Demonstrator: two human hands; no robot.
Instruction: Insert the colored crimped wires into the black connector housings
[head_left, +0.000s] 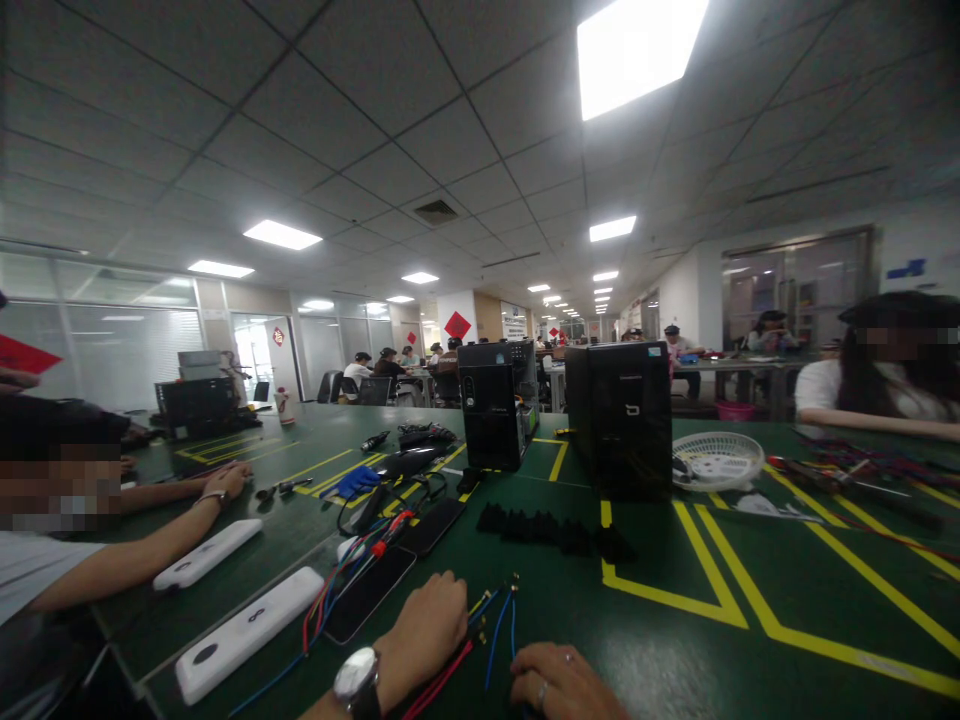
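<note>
My left hand [429, 625], with a watch on its wrist, is closed with its fingers curled under. What it holds, if anything, is hidden. Just right of it lie red wires [444, 680] and blue wires [501, 632] with metal terminals at their ends. My right hand [559, 685], wearing a ring, is low on the green table, fingers bent together at the lower end of a blue wire. A black phone [371, 595] and a bundle of red and blue wires [322, 615] are left of my left hand.
White oblong devices [251, 632] lie at left, near a co-worker's hand [234, 480]. Black computer cases [621, 420] stand ahead, with crumpled black material [551, 530] before them. A white basket [716, 460] and tangled wires [862, 470] are at right, by another person [885, 390].
</note>
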